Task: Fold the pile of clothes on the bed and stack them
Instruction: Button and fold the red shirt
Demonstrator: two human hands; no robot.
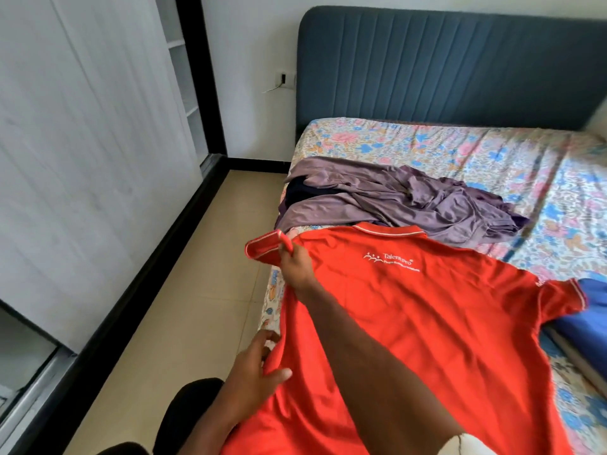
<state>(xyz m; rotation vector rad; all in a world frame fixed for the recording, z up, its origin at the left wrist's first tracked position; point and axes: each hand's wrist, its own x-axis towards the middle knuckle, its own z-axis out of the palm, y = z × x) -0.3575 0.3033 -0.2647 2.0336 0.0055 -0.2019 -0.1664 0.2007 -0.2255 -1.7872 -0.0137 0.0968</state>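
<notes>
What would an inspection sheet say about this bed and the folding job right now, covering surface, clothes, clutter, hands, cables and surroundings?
Surface: bed with a flowered sheet, partly bare near the headboard.
Job's things: red shirt spread back-side up, one sleeve lifted; purple garment crumpled beyond it, with a dark garment underneath.
Clutter: blue cloth at the right edge, partly under the shirt's sleeve.
Hands: right hand reaches across and pinches the lifted sleeve; left hand touches the shirt's side edge, fingers relaxed.
Cables: a thin wire hangs from a wall socket beside the headboard.
Surroundings: blue headboard, white wardrobe, tiled floor.
</notes>
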